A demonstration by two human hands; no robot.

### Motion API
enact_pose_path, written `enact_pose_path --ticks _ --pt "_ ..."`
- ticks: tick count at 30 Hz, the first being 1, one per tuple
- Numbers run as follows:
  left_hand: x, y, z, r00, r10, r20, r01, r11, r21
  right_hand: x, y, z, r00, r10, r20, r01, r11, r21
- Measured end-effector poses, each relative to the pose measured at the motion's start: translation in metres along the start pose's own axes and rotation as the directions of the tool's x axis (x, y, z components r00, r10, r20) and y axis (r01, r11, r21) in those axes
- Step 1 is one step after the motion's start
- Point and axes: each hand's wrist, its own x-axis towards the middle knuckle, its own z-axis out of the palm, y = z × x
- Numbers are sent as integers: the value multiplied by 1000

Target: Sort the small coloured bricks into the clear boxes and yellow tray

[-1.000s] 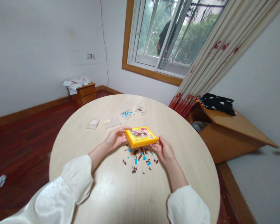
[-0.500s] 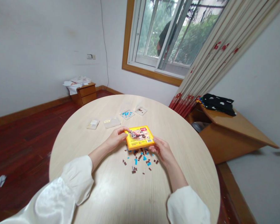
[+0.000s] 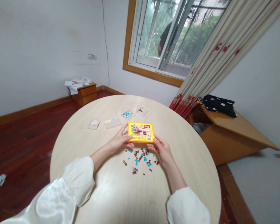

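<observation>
A yellow box (image 3: 141,132), printed with a picture of black and white round game pieces, is held level between both hands above the table. My left hand (image 3: 120,139) grips its left side, thumb on the front face and fingers underneath. On the lower right corner my right hand (image 3: 162,148) is closed, its thumb on the edge and its fingers below. Under and nearer than the box, small brown and blue building bricks (image 3: 140,158) lie scattered on the table. The box's underside and contents are hidden.
On the round wooden table (image 3: 84,189), behind the box, stand a clear case of blue pieces (image 3: 128,114), another with brown pieces (image 3: 141,111), and two more clear cases, one being the flat case (image 3: 112,122). A person (image 3: 165,39) shows through the window.
The box has risen slightly and turned more level, its face tipped toward me. My left hand has shifted from its upper left edge to its lower left side.
</observation>
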Motion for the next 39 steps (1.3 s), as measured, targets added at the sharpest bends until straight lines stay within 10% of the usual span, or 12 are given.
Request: enact_pose_path --ticks 6,16,39 --pt "7 12 -7 955 136 -264 -163 983 -84 -1 -1 -3 998 -45 42 44 999 29" --pt "20 24 -47 634 324 -702 -417 908 42 1 1 -7 998 -39 41 39 999 5" --pt "13 16 -29 720 234 -653 -216 970 108 1 0 -8 998 -38 42 38 999 0"
